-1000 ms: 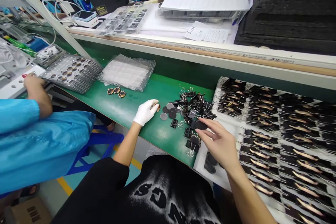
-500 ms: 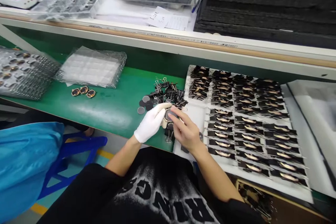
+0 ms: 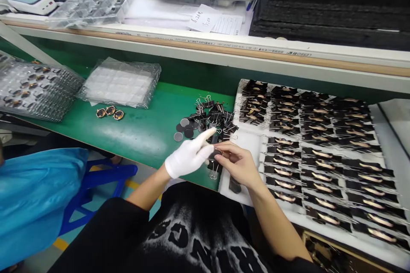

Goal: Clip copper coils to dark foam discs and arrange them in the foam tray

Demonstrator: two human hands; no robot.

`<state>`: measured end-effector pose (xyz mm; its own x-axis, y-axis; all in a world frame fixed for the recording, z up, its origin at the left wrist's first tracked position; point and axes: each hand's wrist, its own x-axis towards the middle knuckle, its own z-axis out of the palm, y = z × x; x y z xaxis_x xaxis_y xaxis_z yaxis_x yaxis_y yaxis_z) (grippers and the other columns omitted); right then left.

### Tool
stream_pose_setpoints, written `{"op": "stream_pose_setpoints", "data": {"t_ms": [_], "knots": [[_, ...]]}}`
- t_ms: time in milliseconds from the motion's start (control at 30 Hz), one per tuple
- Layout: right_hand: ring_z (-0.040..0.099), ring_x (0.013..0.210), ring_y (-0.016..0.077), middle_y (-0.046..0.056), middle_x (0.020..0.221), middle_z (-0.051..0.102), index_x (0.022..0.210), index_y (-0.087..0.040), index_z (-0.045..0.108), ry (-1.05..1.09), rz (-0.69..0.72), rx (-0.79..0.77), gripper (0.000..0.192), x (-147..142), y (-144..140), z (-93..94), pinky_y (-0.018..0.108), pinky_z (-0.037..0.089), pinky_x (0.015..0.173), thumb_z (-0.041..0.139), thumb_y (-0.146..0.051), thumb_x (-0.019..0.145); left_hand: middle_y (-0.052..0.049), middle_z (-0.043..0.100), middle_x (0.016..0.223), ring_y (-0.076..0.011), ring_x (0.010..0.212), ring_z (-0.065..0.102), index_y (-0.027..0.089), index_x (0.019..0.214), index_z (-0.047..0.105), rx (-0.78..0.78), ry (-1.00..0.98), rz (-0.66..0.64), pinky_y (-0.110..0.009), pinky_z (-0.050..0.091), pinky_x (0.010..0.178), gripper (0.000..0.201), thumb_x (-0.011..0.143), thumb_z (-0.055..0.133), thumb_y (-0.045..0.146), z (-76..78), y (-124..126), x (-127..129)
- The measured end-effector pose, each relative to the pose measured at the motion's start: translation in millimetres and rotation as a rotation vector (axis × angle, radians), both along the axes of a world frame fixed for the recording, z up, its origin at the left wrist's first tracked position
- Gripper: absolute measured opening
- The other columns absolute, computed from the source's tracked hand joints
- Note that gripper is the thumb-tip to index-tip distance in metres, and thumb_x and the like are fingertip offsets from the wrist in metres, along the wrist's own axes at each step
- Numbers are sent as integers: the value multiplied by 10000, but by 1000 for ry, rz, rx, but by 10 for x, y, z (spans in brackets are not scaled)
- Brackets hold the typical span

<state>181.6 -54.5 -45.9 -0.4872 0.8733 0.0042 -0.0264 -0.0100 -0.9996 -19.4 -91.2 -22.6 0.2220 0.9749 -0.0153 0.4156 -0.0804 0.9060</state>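
Note:
My left hand (image 3: pixel 189 154) wears a white glove and meets my bare right hand (image 3: pixel 236 163) over the front edge of the green mat (image 3: pixel 134 130). Together they pinch a small dark round piece (image 3: pixel 215 152); the left index finger sticks out. Just behind them lies a heap of black binder clips (image 3: pixel 215 116) and several grey and black discs (image 3: pixel 184 128). To the right, a white tray (image 3: pixel 248 140) holds rows of clipped dark parts with copper coils (image 3: pixel 320 145).
Three copper-ringed coils (image 3: pixel 110 112) lie on the mat near a stack of clear blister trays (image 3: pixel 121 82). A filled blister tray (image 3: pixel 33 89) sits far left. A person in a blue coat (image 3: pixel 35 196) sits at my left. A shelf rail (image 3: pixel 205 53) runs above.
My hands, apart a second ago, came together at the mat's front edge; the right brought a dark disc to the left. The left index finger has now lifted. My view swung right.

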Motion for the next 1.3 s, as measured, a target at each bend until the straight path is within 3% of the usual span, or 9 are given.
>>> {"op": "stream_pose_setpoints", "data": {"t_ms": [100, 167, 267, 367, 733, 933, 1067, 1200, 1300], "knots": [[759, 924, 218, 72, 1038, 798, 1003, -246, 780, 86, -51, -141, 230, 15, 14, -1, 379, 662, 814, 802, -424, 859, -31, 750, 852, -189, 781, 728, 205, 1450, 560, 170, 248, 102, -342, 566, 872, 492, 1076, 346, 444, 30, 379, -229], [758, 899, 215, 64, 1019, 806, 1011, -248, 772, 127, -90, -188, 243, 25, 15, 1, 382, 666, 791, 808, -430, 854, -72, 751, 958, -250, 905, 726, 219, 1318, 658, 250, 572, 240, -384, 541, 903, 449, 1032, 462, 505, 5, 724, -388], [757, 919, 231, 64, 1016, 808, 993, -246, 767, 161, -127, -213, 274, 40, 20, 8, 392, 670, 772, 833, -450, 822, -128, 687, 1246, -332, 1122, 670, 241, 1318, 658, 175, 848, 53, -432, 502, 974, 485, 925, 631, 524, -65, 1164, -601], [751, 948, 238, 72, 1024, 805, 991, -239, 768, 175, -138, -220, 298, 53, 32, 8, 387, 666, 778, 842, -463, 809, -103, 701, 1192, -331, 1124, 656, 245, 1170, 711, 45, 857, -128, -423, 496, 974, 366, 882, 659, 463, -131, 1357, -737], [747, 941, 226, 72, 1003, 796, 974, -232, 758, 203, -100, -265, 335, 34, 12, 30, 376, 662, 788, 870, -474, 772, -25, 743, 1077, -174, 900, 691, 238, 1299, 663, -103, 672, -182, -256, 525, 782, 600, 833, 663, 616, -269, 1397, -877], [742, 990, 240, 80, 1033, 791, 982, -226, 766, 204, -95, -271, 334, 26, 22, 23, 374, 656, 799, 872, -462, 771, -49, 749, 1033, -230, 897, 696, 223, 1157, 715, -144, 778, -197, -292, 502, 745, 667, 737, 683, 740, -50, 1559, -904], [734, 946, 209, 66, 1014, 782, 967, -222, 772, 206, -85, -286, 315, 15, 21, 8, 336, 648, 776, 882, -437, 765, -80, 747, 1059, -272, 916, 698, 217, 1267, 676, -142, 860, -189, -322, 501, 758, 759, 687, 746, 701, 115, 1633, -870], [729, 907, 189, 65, 996, 779, 972, -223, 788, 211, -70, -293, 297, 5, 23, 25, 310, 640, 747, 872, -432, 778, -70, 728, 1062, -273, 940, 690, 249, 1448, 573, -70, 871, -200, -342, 511, 804, 796, 784, 697, 671, 276, 1566, -838], [730, 929, 190, 89, 1184, 754, 948, -230, 803, 230, -74, -282, 278, 6, 31, 50, 311, 639, 747, 875, -433, 772, -69, 712, 1051, -242, 930, 671, 227, 1388, 623, 96, 680, -67, -357, 524, 840, 638, 888, 625, 622, 338, 1336, -696]]}}
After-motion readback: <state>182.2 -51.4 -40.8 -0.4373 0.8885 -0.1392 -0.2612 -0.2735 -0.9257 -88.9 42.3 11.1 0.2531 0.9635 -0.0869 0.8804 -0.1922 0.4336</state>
